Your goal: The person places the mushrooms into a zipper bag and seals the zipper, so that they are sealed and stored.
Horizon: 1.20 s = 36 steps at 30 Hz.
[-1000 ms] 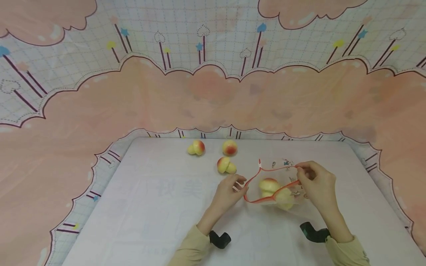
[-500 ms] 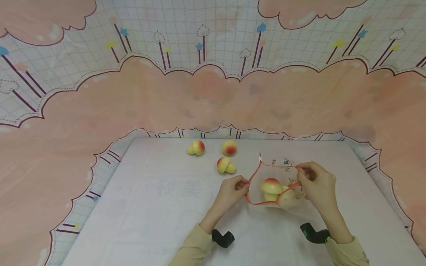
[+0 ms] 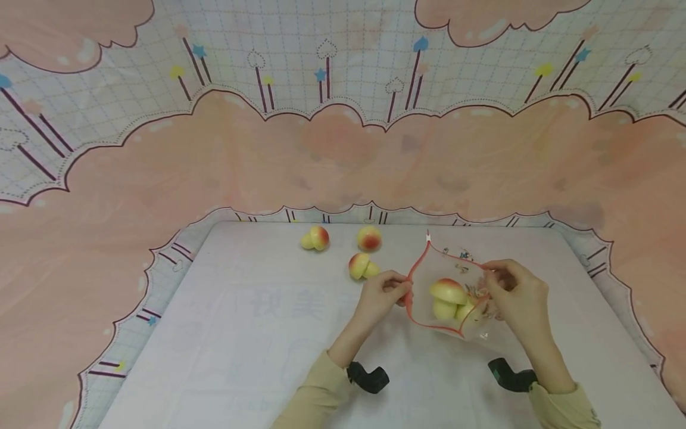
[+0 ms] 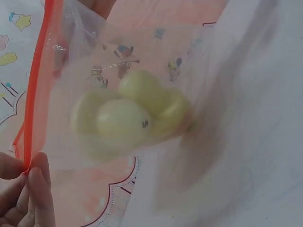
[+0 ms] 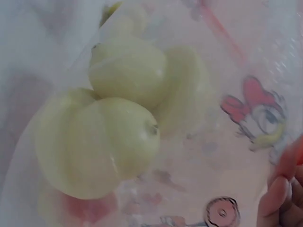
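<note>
Both hands hold a clear bag [image 3: 447,298] up just off the desk [image 3: 241,333]: the left hand [image 3: 382,297] pinches its red rim, the right hand [image 3: 517,301] grips the opposite side. Toy mushrooms [image 3: 449,298] sit inside; three more [image 3: 364,253] lie beyond the bag.

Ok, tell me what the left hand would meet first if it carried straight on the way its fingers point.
The left hand points right, pinching the bag's red zip edge. Going on, it would probably meet the toy mushrooms in the bag first, though depth is unclear.
</note>
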{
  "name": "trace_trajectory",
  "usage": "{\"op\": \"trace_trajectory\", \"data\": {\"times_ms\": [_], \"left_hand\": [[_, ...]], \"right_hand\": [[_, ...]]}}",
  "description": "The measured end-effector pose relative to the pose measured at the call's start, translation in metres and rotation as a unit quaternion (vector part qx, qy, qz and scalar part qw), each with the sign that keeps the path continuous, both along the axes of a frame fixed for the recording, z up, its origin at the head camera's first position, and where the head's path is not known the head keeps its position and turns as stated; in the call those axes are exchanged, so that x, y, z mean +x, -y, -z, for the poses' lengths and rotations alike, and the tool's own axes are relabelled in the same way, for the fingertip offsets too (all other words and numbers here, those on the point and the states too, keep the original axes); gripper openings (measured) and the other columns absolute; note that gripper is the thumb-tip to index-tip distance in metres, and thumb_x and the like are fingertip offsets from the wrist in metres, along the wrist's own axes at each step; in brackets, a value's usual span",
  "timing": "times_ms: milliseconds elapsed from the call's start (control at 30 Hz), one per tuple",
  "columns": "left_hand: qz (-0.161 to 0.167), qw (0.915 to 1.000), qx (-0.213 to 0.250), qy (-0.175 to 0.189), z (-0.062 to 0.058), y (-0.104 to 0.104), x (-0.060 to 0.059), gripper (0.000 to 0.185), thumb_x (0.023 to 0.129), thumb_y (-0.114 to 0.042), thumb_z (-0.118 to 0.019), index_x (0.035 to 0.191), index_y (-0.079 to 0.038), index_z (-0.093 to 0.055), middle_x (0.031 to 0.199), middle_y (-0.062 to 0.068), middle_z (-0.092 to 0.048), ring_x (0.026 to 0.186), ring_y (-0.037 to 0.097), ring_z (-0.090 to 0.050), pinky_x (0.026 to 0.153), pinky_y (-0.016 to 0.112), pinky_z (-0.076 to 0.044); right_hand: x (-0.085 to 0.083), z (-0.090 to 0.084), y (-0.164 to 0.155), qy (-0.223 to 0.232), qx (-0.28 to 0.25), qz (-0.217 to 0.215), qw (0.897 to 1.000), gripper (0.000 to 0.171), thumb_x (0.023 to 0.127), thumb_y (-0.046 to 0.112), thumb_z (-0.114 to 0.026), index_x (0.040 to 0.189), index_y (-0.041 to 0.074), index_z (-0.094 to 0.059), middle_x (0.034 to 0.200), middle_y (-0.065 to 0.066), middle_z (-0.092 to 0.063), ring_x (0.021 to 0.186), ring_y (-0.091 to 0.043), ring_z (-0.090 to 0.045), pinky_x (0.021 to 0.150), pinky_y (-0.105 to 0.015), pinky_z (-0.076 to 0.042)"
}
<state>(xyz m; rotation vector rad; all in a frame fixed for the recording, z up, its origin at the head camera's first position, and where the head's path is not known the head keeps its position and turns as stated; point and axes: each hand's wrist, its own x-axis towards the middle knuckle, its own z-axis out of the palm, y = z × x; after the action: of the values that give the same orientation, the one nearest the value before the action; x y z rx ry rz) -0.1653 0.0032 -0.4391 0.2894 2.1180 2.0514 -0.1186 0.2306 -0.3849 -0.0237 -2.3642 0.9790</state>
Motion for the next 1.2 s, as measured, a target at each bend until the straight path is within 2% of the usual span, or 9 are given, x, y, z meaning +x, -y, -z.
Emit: {"op": "trace_trajectory", "data": {"times_ms": [167,433,633,733,833,933,1000,1100,1200], "left_hand": [[-0.006,0.9992,0.012,0.037,0.008,0.003,-0.005,0.02,0.091,-0.012,-0.064,0.103,0.005,-0.067,0.087,0.021,-0.07,0.064,0.005,-0.061,0.063,0.021,-0.055],[0.0,0.9991,-0.01,0.041,0.019,0.009,-0.006,0.023,0.09,-0.015,-0.065,0.104,0.003,-0.068,0.083,0.014,-0.07,0.064,0.005,-0.06,0.063,0.021,-0.054],[0.012,0.9987,-0.033,0.035,0.025,0.012,-0.006,0.025,0.091,-0.016,-0.064,0.107,0.002,-0.067,0.091,0.024,-0.07,0.064,0.004,-0.059,0.063,0.021,-0.052],[0.02,0.9983,-0.039,0.039,0.024,0.015,-0.003,0.026,0.092,-0.016,-0.063,0.109,0.002,-0.067,0.094,0.026,-0.07,0.065,0.003,-0.059,0.065,0.022,-0.053],[0.028,0.9982,-0.04,0.035,0.015,0.02,0.003,0.026,0.093,-0.014,-0.06,0.11,0.005,-0.065,0.095,0.027,-0.069,0.067,0.005,-0.06,0.068,0.027,-0.055],[0.03,0.9979,-0.046,0.034,0.005,0.025,0.007,0.024,0.095,-0.011,-0.057,0.109,0.008,-0.064,0.095,0.029,-0.068,0.071,0.012,-0.064,0.072,0.034,-0.057],[0.027,0.9977,-0.052,0.034,0.003,0.029,0.007,0.024,0.095,-0.011,-0.055,0.108,0.008,-0.064,0.095,0.03,-0.068,0.074,0.019,-0.068,0.074,0.038,-0.057],[0.012,0.9977,-0.056,0.034,0.011,0.035,0.001,0.025,0.096,-0.013,-0.054,0.109,0.007,-0.065,0.094,0.029,-0.068,0.078,0.025,-0.069,0.076,0.041,-0.057],[-0.01,0.9976,-0.062,0.029,0.023,0.041,-0.007,0.025,0.096,-0.016,-0.056,0.109,0.004,-0.066,0.093,0.026,-0.069,0.077,0.021,-0.07,0.073,0.036,-0.057]], "right_hand": [[0.002,-0.003,-0.002,0.015,0.024,-0.021,0.999,0.015,0.081,-0.001,-0.068,0.094,0.004,-0.072,0.073,-0.01,-0.065,0.058,0.006,-0.043,0.044,-0.011,-0.035],[0.001,-0.004,-0.001,-0.001,0.025,-0.022,0.999,0.014,0.081,-0.003,-0.067,0.092,0.002,-0.072,0.072,-0.009,-0.064,0.057,0.007,-0.043,0.046,-0.01,-0.035],[-0.001,-0.004,-0.001,-0.01,0.014,-0.018,1.0,0.01,0.081,-0.002,-0.068,0.09,0.002,-0.072,0.071,-0.01,-0.065,0.058,0.009,-0.044,0.047,-0.008,-0.036],[-0.003,-0.004,-0.001,-0.016,0.011,-0.015,1.0,0.009,0.081,-0.002,-0.068,0.088,0.002,-0.073,0.071,-0.009,-0.065,0.058,0.01,-0.045,0.048,-0.008,-0.036],[-0.005,-0.005,0.0,-0.018,0.011,-0.014,1.0,0.009,0.081,-0.001,-0.068,0.088,0.002,-0.073,0.07,-0.009,-0.065,0.057,0.011,-0.044,0.048,-0.008,-0.036],[-0.006,-0.005,0.0,-0.017,0.011,-0.014,1.0,0.009,0.081,-0.001,-0.068,0.088,0.002,-0.073,0.07,-0.01,-0.065,0.056,0.011,-0.044,0.047,-0.008,-0.036],[-0.007,-0.006,0.0,-0.012,0.012,-0.012,1.0,0.01,0.081,-0.002,-0.068,0.088,0.002,-0.073,0.07,-0.01,-0.065,0.055,0.011,-0.045,0.046,-0.008,-0.036],[-0.008,-0.007,0.0,-0.006,0.014,-0.008,1.0,0.01,0.081,-0.001,-0.067,0.089,0.002,-0.073,0.07,-0.011,-0.066,0.055,0.011,-0.045,0.047,-0.008,-0.036],[-0.008,-0.008,-0.001,-0.002,0.017,-0.006,1.0,0.011,0.081,-0.002,-0.066,0.089,0.002,-0.073,0.071,-0.011,-0.066,0.055,0.011,-0.045,0.047,-0.008,-0.036]]}}
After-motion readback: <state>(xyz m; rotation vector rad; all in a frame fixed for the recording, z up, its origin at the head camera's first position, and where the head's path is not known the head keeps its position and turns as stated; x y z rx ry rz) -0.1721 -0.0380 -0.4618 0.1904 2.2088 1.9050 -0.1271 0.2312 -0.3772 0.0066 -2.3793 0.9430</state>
